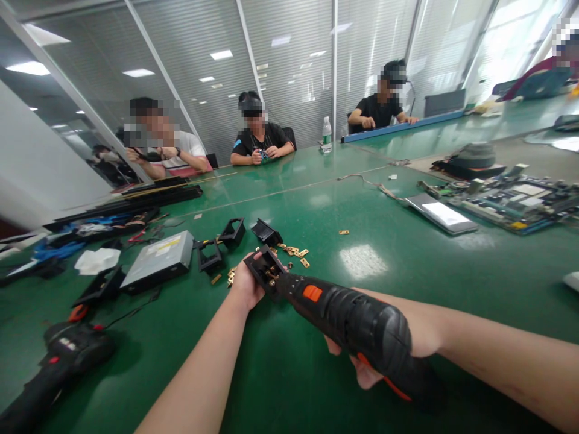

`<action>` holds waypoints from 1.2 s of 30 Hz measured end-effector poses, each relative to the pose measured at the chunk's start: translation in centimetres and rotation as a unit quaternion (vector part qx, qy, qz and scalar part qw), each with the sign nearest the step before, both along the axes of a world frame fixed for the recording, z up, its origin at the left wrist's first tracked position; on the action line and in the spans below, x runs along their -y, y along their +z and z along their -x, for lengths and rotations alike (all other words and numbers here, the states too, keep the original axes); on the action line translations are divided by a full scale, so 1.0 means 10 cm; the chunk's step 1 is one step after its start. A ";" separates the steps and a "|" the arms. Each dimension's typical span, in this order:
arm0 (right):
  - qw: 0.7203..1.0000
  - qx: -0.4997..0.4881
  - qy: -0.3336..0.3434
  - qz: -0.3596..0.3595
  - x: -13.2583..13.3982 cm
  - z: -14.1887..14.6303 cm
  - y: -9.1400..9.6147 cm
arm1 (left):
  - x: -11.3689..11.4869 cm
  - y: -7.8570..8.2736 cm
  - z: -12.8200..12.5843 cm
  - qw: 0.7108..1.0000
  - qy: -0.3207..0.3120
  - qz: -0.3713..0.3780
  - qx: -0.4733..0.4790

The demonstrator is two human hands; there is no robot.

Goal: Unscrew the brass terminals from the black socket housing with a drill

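Note:
My left hand [247, 283] grips a black rectangular plastic housing [259, 269] with brass parts showing inside its opening. A black and orange cordless screwdriver [348, 310] is in my right hand [368, 374], its front end at the housing's right side. The tool's body covers most of my right hand, and its tip is hidden. Small brass plates [296, 251] lie scattered just beyond the housing, and one more brass plate [344, 232] lies apart to the right. More black housings [232, 231] stand on the table behind my left hand.
A silver disc drive [159, 260] and a black power tool [58, 361] are at the left. Circuit boards [520, 196] and a silver slab [441, 214] lie at the right. A water bottle [326, 134] stands at the far edge of the green table [289, 193]; several people sit beyond.

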State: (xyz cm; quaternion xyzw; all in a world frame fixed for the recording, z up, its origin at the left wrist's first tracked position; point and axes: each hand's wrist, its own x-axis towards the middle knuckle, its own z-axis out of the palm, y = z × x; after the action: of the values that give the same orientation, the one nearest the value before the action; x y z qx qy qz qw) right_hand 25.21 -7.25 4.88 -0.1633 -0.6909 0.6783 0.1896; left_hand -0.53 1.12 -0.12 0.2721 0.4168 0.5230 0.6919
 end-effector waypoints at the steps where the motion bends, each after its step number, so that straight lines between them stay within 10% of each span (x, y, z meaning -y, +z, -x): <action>1: 1.000 0.005 -0.002 -0.003 0.00 0.00 0.01 | 0.00 0.00 0.00 1.000 0.002 -0.001 0.001; 36: 0.968 0.115 -0.210 -0.075 0.08 -0.10 0.15 | 0.01 -0.03 0.02 0.998 0.041 0.046 0.023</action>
State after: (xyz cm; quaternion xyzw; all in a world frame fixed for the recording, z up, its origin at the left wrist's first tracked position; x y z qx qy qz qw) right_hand 26.20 -8.00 6.42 -0.3674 -0.7072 0.5459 0.2587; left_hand -0.74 1.07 -0.38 0.2102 0.4351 0.5374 0.6912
